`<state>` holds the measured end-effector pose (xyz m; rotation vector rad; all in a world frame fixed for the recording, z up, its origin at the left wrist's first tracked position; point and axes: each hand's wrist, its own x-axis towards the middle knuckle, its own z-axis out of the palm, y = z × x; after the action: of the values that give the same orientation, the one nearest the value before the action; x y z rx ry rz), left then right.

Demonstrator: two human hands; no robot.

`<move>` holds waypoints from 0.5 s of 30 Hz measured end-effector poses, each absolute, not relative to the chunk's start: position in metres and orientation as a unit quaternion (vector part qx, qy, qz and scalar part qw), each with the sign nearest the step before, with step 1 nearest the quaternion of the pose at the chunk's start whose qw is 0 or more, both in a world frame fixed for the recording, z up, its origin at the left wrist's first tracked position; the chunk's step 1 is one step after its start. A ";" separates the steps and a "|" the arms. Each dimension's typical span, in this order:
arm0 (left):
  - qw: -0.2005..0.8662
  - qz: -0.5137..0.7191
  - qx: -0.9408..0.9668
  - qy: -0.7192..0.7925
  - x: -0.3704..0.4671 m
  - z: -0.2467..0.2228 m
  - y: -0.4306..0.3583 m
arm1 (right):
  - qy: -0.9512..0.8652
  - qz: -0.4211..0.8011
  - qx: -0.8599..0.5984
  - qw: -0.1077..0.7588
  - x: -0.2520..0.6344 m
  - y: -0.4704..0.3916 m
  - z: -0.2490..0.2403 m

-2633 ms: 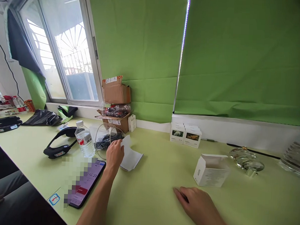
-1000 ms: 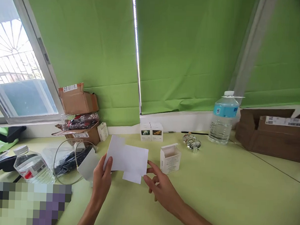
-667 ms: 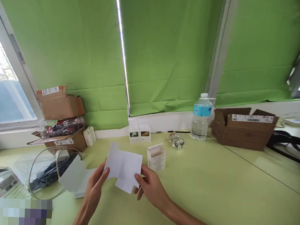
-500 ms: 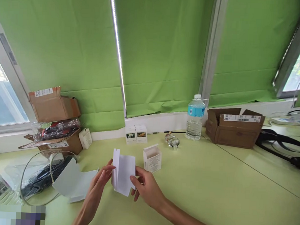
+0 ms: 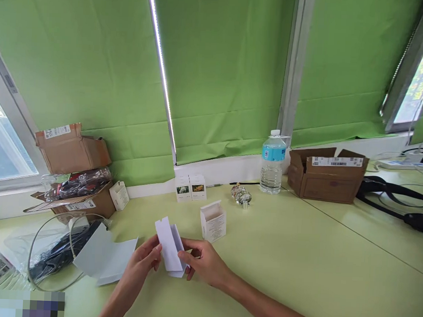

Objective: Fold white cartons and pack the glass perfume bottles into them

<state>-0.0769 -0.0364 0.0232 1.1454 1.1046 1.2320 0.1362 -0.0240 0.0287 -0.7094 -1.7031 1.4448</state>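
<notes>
Green blinds (image 5: 221,84), brown carton (image 5: 331,185) (bottle label (image 5: 274,153) blue)

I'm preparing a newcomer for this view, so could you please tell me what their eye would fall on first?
Probably the folded white card, held low in the centre between the left hand and right hand. Next, perhaps, the blue-labelled bottle standing at the back, just left of the open brown box.

Open box (image 5: 214,225) on table (image 5: 291,265) — loose sheet (image 5: 115,261) left, upright bottle (image 5: 271,174) behind and right.
</notes>
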 end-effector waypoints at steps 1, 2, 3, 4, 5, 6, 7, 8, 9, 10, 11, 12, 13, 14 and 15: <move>0.543 0.514 0.479 0.459 -0.078 0.022 -0.036 | -0.673 0.562 -0.281 0.390 0.137 -0.024 0.028; 0.549 0.514 0.476 0.456 -0.078 0.021 -0.036 | -0.676 0.554 -0.283 0.394 0.137 -0.023 0.028; 0.551 0.515 0.474 0.454 -0.078 0.021 -0.037 | -0.680 0.547 -0.285 0.397 0.138 -0.023 0.028; 0.552 0.515 0.473 0.455 -0.077 0.021 -0.038 | -0.684 0.540 -0.288 0.398 0.138 -0.023 0.027; 0.550 0.516 0.474 0.456 -0.076 0.023 -0.039 | -0.688 0.533 -0.291 0.396 0.139 -0.022 0.027; 0.545 0.518 0.475 0.458 -0.075 0.024 -0.040 | -0.693 0.527 -0.296 0.393 0.140 -0.022 0.028; 0.540 0.519 0.477 0.460 -0.074 0.026 -0.041 | -0.697 0.522 -0.301 0.389 0.140 -0.021 0.028; 0.535 0.520 0.480 0.461 -0.073 0.028 -0.043 | -0.699 0.518 -0.306 0.386 0.141 -0.021 0.029; 0.532 0.519 0.485 0.461 -0.072 0.030 -0.044 | -0.702 0.513 -0.311 0.384 0.142 -0.021 0.030; 0.529 0.518 0.490 0.460 -0.072 0.033 -0.045 | -0.705 0.506 -0.315 0.384 0.142 -0.020 0.032; 0.525 0.518 0.495 0.460 -0.072 0.035 -0.045 | -0.708 0.499 -0.319 0.385 0.143 -0.020 0.033; 0.519 0.518 0.501 0.459 -0.072 0.038 -0.046 | -0.710 0.490 -0.323 0.388 0.144 -0.019 0.035; 0.509 0.522 0.506 0.460 -0.072 0.040 -0.046 | -0.712 0.480 -0.329 0.392 0.145 -0.019 0.037; 0.497 0.527 0.512 0.462 -0.072 0.041 -0.047 | -0.715 0.468 -0.336 0.396 0.146 -0.018 0.038; 0.482 0.529 0.522 0.465 -0.073 0.043 -0.047 | -0.717 0.456 -0.343 0.399 0.146 -0.017 0.039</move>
<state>-0.0728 -0.0471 0.0427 1.2714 1.1330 1.2903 0.1464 -0.0167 0.0390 -0.8672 -1.8156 1.1548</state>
